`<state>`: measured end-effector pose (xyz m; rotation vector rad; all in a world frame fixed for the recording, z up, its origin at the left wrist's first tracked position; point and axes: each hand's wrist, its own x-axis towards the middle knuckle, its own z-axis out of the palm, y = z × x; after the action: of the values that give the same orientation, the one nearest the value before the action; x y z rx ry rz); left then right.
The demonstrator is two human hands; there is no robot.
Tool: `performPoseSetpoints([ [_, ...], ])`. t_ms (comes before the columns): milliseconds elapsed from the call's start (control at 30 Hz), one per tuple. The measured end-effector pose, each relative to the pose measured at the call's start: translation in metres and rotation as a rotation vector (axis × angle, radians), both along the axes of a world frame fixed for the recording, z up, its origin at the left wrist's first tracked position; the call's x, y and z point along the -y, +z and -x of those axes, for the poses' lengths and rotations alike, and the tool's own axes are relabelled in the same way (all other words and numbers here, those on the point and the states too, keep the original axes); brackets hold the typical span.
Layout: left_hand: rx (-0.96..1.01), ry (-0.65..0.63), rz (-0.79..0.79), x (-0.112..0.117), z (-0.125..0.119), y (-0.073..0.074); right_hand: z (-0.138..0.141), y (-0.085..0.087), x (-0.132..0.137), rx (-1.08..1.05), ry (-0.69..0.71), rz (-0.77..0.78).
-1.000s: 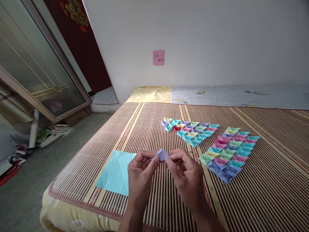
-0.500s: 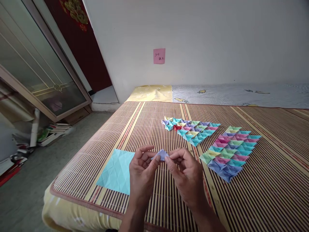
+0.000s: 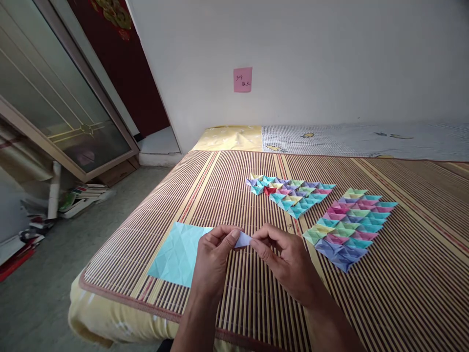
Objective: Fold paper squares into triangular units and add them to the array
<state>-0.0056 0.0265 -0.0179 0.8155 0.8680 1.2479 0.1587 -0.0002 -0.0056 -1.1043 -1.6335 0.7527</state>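
Observation:
A small folded piece of lavender paper (image 3: 242,240) is held up above the bamboo mat (image 3: 154,210). My left hand (image 3: 216,254) pinches its left side between thumb and fingers. At its right corner, the thumb and forefinger of my right hand (image 3: 280,256) are closed on the paper. Under and left of my left hand lies a creased turquoise paper sheet (image 3: 176,256), partly covered by that hand. To the right sit folded paper boats in many colours, grouped in one cluster (image 3: 293,193) farther off and another cluster (image 3: 350,225) nearer.
The mat covers a bed with a yellow sheet (image 3: 120,318) hanging over its front edge. A pink note (image 3: 243,79) is stuck on the wall behind. On the floor at left lie books (image 3: 86,195) beside a glass-panelled door (image 3: 66,98).
The lavender paper has turned, its peak no longer pointing up. My left hand has a fuller grip on it, and my right fingers have moved to its right corner.

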Motion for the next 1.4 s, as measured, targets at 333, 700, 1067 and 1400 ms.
performPoseSetpoints([
  [333, -0.1, -0.025, -0.072, 0.002, -0.001, 0.004, -0.002, -0.001, -0.001, 0.035, -0.023, 0.037],
  [700, -0.111, -0.072, -0.111, 0.004, -0.009, 0.0, 0.008, -0.005, -0.003, -0.206, -0.144, 0.047],
  [1067, -0.163, -0.096, -0.18, 0.003, -0.006, 0.001, 0.005, -0.007, -0.004, -0.223, -0.157, 0.07],
  [1400, -0.237, -0.163, -0.175, 0.002, -0.003, 0.006, -0.004, -0.006, -0.005, -0.142, 0.017, 0.163],
])
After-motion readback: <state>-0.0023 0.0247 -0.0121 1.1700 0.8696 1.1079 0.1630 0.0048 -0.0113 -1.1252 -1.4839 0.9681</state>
